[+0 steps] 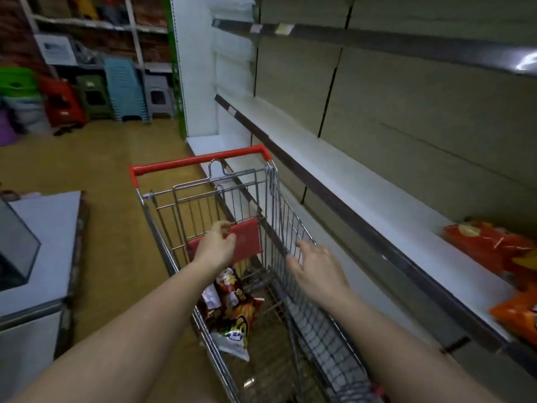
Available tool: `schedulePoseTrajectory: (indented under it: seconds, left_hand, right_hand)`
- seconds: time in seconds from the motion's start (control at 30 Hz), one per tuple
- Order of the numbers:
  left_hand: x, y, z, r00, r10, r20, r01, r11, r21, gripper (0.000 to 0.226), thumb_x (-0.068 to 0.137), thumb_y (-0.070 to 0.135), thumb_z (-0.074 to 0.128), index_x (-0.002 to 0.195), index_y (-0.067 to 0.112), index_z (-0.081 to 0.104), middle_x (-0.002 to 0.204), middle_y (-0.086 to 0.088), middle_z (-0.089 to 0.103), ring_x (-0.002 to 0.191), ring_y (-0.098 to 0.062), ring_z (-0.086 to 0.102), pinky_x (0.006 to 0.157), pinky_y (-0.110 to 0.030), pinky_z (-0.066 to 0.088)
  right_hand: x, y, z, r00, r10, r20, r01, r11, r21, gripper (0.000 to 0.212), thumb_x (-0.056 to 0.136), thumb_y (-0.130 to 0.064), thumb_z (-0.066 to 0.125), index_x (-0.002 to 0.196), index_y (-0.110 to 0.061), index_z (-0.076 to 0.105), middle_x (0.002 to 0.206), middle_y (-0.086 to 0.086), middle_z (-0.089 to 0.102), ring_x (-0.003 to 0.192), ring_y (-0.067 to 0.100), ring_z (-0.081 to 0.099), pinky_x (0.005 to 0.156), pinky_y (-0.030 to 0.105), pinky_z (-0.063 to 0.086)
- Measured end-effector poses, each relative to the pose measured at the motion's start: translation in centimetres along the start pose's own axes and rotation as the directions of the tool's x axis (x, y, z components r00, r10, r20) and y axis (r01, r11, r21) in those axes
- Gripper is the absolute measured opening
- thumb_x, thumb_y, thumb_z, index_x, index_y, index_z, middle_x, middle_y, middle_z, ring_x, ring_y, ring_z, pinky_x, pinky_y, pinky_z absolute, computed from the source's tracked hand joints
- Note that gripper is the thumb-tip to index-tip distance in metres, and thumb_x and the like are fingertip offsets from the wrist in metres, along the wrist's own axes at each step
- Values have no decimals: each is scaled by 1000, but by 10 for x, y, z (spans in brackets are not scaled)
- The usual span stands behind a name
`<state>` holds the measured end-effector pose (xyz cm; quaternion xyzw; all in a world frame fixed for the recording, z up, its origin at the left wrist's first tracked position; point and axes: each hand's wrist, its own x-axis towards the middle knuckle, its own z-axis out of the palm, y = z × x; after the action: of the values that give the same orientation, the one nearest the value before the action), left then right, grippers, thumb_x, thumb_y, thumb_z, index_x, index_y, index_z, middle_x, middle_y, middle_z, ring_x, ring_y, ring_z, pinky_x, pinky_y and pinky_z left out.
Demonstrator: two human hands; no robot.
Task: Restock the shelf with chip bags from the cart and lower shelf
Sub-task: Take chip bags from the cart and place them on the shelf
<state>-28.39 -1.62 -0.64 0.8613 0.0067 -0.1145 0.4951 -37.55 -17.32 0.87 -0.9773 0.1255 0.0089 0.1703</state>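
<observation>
At centre frame the left hand pinches the red plastic child-seat flap of the silver wire shopping cart; the right hand, fingers spread and holding nothing, rests at the cart's right rim, perhaps touching it. Below, red-and-orange chip bags lie in the basket, unshelved. At right, the long white shelf carries only a few orange chip packets; most restocking remains.
</observation>
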Motion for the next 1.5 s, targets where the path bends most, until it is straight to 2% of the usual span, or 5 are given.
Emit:
schedulePoseTrajectory:
  seconds: [0.13, 0.53, 0.8, 1.13, 1.5]
  left_hand:
    - [18, -36, 7, 995, -96, 20, 95, 993, 72, 37, 100, 21, 44, 136, 13, 42, 129, -13, 54, 107, -29, 57, 93, -36, 46]
    - [47, -90, 84, 926, -378, 7, 375, 921, 106, 46, 99, 21, 46, 142, 11, 34, 117, -12, 55, 64, -8, 50, 52, -21, 38]
    - [86, -139, 105, 841, -530, -112, 541, 831, 130, 57, 96, 26, 50, 147, 11, 28, 147, -16, 35, 126, -33, 45, 93, -32, 39]
    - [158, -186, 120, 702, -674, -229, 697, 716, 28, 70, 94, 24, 52, 150, 10, 12, 151, -20, 24, 137, -36, 30, 106, -37, 30]
    - [186, -209, 134, 581, -744, -329, 691, 665, -284, 60, 96, 31, 39, 149, 11, 19, 146, -19, 39, 132, -37, 37, 109, -41, 30]
  right_hand:
    - [20, -3, 41, 990, 38, 139, -45, 998, 46, 48, 99, -40, 32, 139, -13, 36, 128, 14, 53, 123, 27, 42, 98, 36, 37]
    - [101, 39, 138, 880, -22, 475, -66, 983, 169, 50, 98, -42, 34, 141, -16, 35, 124, 13, 59, 113, 31, 55, 92, 40, 47]
    - [147, 39, 196, 769, -80, 635, -101, 965, 244, 45, 100, -34, 37, 140, -13, 38, 128, 14, 56, 114, 32, 54, 81, 31, 42]
    - [183, 28, 267, 743, -57, 667, -225, 917, 329, 45, 99, -33, 39, 140, -15, 37, 124, 11, 57, 79, 19, 54, 67, 28, 40]
    - [204, 43, 294, 726, 0, 687, -439, 770, 463, 50, 99, -33, 41, 146, -19, 29, 134, 5, 50, 114, 20, 52, 91, 33, 40]
